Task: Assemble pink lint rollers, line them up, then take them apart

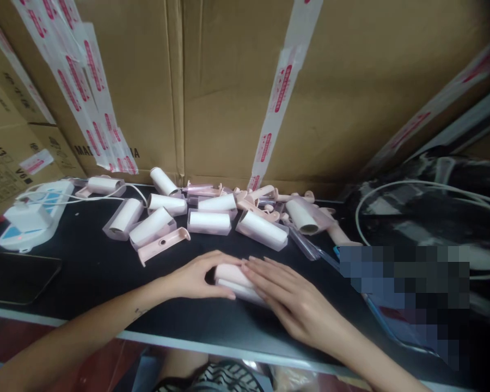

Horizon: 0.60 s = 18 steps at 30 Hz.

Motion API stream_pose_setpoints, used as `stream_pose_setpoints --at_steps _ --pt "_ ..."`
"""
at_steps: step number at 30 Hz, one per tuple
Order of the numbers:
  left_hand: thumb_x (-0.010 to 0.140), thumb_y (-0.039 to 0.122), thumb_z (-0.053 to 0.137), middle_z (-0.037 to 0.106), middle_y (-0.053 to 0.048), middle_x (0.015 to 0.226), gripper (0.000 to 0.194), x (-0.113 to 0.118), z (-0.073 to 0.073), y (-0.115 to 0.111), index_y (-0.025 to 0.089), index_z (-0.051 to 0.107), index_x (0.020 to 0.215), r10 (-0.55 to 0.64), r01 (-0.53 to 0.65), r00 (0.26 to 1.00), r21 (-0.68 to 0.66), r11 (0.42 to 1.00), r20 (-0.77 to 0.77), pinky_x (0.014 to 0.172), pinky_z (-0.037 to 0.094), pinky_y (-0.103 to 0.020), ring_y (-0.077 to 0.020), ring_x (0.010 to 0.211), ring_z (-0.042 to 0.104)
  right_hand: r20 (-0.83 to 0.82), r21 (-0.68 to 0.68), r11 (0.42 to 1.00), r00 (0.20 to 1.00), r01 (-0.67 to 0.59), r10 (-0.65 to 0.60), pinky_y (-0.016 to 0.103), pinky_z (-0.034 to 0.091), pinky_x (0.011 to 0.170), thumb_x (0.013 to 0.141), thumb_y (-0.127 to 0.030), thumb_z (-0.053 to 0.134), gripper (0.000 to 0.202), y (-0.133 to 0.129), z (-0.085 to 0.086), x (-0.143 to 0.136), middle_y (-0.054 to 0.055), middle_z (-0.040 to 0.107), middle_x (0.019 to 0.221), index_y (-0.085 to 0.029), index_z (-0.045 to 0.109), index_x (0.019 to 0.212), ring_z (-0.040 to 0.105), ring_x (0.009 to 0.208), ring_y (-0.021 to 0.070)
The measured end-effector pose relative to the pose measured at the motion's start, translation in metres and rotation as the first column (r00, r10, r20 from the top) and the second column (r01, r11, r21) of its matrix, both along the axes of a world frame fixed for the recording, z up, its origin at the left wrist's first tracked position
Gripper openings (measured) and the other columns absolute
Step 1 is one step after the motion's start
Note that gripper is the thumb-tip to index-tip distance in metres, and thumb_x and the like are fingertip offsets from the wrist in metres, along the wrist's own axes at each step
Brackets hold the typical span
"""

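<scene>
A lint roller (233, 276), pale pink and white, lies on the black table between my two hands. My left hand (194, 276) grips its left end, thumb on the near side and fingers on the far side. My right hand (288, 294) closes over its right part with the fingers together, hiding that end. Just beyond my left hand lies a loose pink plastic handle piece (163, 246). Behind it, several white paper rolls sit in translucent pink covers, among them one roll (209, 222) and another roll (263, 228).
A white and blue power strip (55, 218) with a charger and cable stands at the left, near a dark phone (20, 277). Pink handles (261, 193) crowd the back. Cardboard boxes (228, 98) wall off the far side. A blurred-out device (400, 321) lies at the right.
</scene>
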<state>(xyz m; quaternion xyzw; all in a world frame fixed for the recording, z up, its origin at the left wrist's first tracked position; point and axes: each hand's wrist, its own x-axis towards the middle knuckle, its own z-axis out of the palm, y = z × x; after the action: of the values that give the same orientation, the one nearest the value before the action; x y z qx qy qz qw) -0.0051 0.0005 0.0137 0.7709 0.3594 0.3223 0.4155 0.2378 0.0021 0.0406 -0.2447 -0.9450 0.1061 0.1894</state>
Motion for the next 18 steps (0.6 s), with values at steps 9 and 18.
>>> stream_pose_setpoints --at_steps 9,18 --pt "0.075 0.028 0.066 0.052 -0.008 0.128 0.066 -0.004 0.002 0.000 0.025 0.035 0.134 0.190 -0.191 0.976 -0.003 0.982 -0.105 0.107 0.032 -0.043 -0.0246 0.121 0.048 -0.229 -0.049 0.826 0.799 0.561 -0.556 0.035 0.046 0.093 0.093 -0.036 0.039 0.034 0.046 0.042 0.072 0.011 0.064 0.112 -0.018 0.058 0.114 0.060 0.105 0.0223" --pt "0.088 0.041 0.051 0.036 -0.013 0.140 0.064 -0.016 -0.016 0.011 0.028 0.017 0.141 0.443 -0.253 0.828 0.477 0.842 -0.343 0.107 0.030 -0.051 -0.0292 0.130 0.038 0.120 0.230 0.704 0.698 0.672 -0.706 0.036 0.047 0.076 0.073 -0.034 0.063 0.018 0.085 0.016 0.088 0.012 0.068 0.087 -0.017 0.066 0.071 0.061 0.093 0.0307"
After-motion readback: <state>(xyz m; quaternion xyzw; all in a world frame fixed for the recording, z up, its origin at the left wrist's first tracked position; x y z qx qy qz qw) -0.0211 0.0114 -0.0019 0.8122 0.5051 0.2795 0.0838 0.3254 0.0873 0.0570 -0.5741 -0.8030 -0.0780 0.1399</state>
